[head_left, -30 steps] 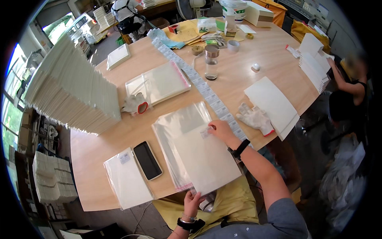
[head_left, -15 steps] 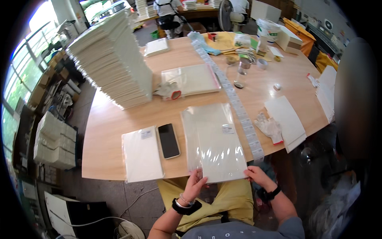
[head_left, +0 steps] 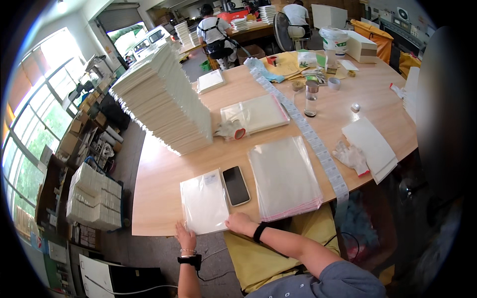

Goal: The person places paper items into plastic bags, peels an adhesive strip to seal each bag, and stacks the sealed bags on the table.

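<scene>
A white pack of sheets or board in a clear plastic sleeve (head_left: 203, 198) lies at the table's near left edge, with a small label near its top. My left hand (head_left: 184, 237) is at the pack's lower left corner, fingers stretched along the edge. Against the lower right corner, my right hand (head_left: 242, 223) is closed, its fingertips partly hidden. Just right of the pack lies a dark-screened phone (head_left: 236, 186). Beyond it sits a pile of clear plastic sleeves (head_left: 285, 176) with a pink strip along the near edge.
A tall stack of white packs (head_left: 164, 99) rises at the table's far left. A label strip (head_left: 313, 139) runs lengthwise. Work gloves (head_left: 352, 158) and white sheets (head_left: 370, 149) lie right. A glass bottle (head_left: 310, 99) stands farther back. Two people sit at another table beyond a fan (head_left: 284, 32).
Both hands have moved left from the central pile to the left pack. The labelled pack they held is gone from the central pile, exposing the pink-edged sleeves. The view has shifted.
</scene>
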{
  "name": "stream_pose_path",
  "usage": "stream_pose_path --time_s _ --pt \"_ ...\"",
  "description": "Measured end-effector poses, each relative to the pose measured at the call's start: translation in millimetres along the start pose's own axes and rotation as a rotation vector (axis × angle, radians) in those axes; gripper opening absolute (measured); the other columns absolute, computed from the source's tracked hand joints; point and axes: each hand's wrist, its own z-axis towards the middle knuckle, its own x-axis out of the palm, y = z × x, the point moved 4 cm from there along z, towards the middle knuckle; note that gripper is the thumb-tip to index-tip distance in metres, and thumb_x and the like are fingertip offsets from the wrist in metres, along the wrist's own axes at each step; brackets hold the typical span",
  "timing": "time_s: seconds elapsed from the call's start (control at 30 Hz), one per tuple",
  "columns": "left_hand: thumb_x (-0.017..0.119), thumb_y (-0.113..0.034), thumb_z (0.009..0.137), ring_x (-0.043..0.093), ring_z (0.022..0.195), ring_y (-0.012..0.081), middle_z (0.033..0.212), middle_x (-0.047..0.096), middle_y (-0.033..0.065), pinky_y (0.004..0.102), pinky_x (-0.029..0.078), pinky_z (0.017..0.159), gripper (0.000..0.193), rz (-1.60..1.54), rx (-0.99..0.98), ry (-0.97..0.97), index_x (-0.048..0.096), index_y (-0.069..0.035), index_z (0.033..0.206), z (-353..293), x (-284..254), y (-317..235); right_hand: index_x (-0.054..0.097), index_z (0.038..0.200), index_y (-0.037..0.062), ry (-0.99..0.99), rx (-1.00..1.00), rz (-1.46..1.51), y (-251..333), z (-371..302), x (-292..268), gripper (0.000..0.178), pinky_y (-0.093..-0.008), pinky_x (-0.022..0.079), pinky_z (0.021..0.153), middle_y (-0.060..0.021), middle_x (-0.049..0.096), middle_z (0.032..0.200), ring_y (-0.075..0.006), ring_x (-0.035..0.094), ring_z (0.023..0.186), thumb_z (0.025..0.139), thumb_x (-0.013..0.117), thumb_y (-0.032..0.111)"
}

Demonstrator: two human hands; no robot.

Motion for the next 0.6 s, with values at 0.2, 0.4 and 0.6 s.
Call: stream_pose_path --time_s 0.2,0.4,0.6 --pt "0.044 -0.026 0.083 0.012 0.13 0.0311 0.141 0.018 0.0108 0.0606 0.011 0.097 0.053 0.293 0.115 0.286 0.03 -0.011 0.132 8 10 -95 0.059 0.064 -0.0006 -0.108 -0.063 0.029 -13 -29 -37 0.046 -0.0454 0.044 0.057 -0.0223 0.056 0.063 -0.0393 0.055 0.062 0.083 0.045 0.039" --pt "0.036 -0.038 0.086 0.009 0.132 0.0272 0.143 0.013 0.0058 0.0641 0.011 0.094 0.057 0.479 0.143 -0.031 0.021 -0.011 0.135 -6 6 -91 0.059 0.087 0.0068 -0.231 0.261 0.988 -148 -186 -193 0.016 -0.0211 0.045 0.051 0.0008 0.059 0.073 -0.0076 0.053 0.057 0.084 0.052 0.021" --pt "0.047 -0.021 0.085 0.037 0.117 0.0303 0.124 0.042 0.0159 0.0428 0.029 0.094 0.043 -0.309 0.392 0.018 0.039 0.0 0.121 -9 3 -197 0.054 0.094 0.0 -1.124 0.72 0.396 -317 -377 -326 0.019 -0.0224 0.047 0.062 -0.0074 0.058 0.087 -0.0114 0.056 0.073 0.081 0.055 0.014"
